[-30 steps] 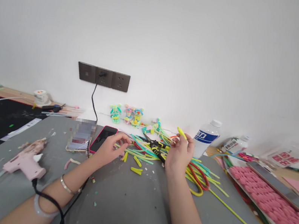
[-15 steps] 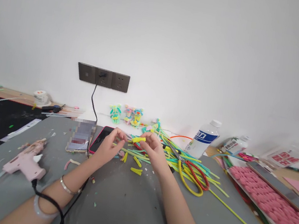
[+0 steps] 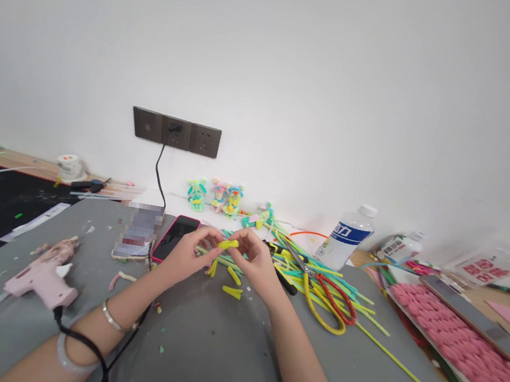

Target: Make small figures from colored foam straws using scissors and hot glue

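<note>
A short, folded piece of yellow pipe cleaner point(image 3: 227, 245) is raised just above the table between my two hands. My right hand point(image 3: 255, 260) pinches its right end between thumb and fingertips. My left hand point(image 3: 194, 251) has its thumb and fingers closed on the left end. Below them lie similar folded yellow pieces point(image 3: 232, 292), some partly hidden by my fingers. Behind and right of my right hand spreads a loose pile of green and yellow pipe cleaners point(image 3: 332, 285), with red-and-yellow-handled scissors point(image 3: 322, 297) resting on it.
A pink glue gun point(image 3: 43, 286) lies at left, its black cord passing under my left forearm. Two phones point(image 3: 141, 230) sit behind my left hand. Small pipe-cleaner figures point(image 3: 234, 200) stand by the wall. A bottle point(image 3: 349, 236) and pink braided material point(image 3: 460, 336) are at right.
My hands have come together. The yellow piece, held by my right hand alone before, has shifted slightly left and down, and my left fingers now grip it too.
</note>
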Demonstrator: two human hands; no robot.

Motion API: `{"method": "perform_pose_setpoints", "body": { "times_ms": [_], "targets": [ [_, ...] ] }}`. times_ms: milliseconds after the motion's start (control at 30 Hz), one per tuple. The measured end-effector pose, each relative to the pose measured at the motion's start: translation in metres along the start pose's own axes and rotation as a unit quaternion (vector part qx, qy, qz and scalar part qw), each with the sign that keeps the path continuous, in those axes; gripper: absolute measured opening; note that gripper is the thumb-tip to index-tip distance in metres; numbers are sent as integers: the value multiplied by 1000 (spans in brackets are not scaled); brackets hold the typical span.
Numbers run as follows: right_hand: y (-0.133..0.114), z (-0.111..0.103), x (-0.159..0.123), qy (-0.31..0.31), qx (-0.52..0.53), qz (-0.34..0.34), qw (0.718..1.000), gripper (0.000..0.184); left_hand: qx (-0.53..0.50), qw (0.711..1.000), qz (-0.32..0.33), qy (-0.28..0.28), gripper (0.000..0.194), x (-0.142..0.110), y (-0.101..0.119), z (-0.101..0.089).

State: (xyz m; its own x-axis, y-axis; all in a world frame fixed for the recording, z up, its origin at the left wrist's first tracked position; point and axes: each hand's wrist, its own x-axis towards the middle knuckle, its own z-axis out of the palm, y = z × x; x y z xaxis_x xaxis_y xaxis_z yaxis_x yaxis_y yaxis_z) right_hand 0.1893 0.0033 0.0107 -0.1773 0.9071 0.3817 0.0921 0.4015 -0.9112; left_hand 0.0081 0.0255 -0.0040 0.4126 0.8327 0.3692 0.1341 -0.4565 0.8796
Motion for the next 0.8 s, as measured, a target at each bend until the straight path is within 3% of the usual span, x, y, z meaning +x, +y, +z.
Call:
{"method": "perform_pose_setpoints", "body": {
  "times_ms": [167,333,800],
  "targets": [
    [0,1,0,-17,4,-6,1000,13,3,1000,-3,8,19,1,-1,0],
    [5,3,-1,-11,42,3,999,28,10,1000,-2,14,18,1,-3,1],
    [3,9,-1,9,49,40,998,25,49,998,34,20,11,2,-1,-1]
  ]
}}
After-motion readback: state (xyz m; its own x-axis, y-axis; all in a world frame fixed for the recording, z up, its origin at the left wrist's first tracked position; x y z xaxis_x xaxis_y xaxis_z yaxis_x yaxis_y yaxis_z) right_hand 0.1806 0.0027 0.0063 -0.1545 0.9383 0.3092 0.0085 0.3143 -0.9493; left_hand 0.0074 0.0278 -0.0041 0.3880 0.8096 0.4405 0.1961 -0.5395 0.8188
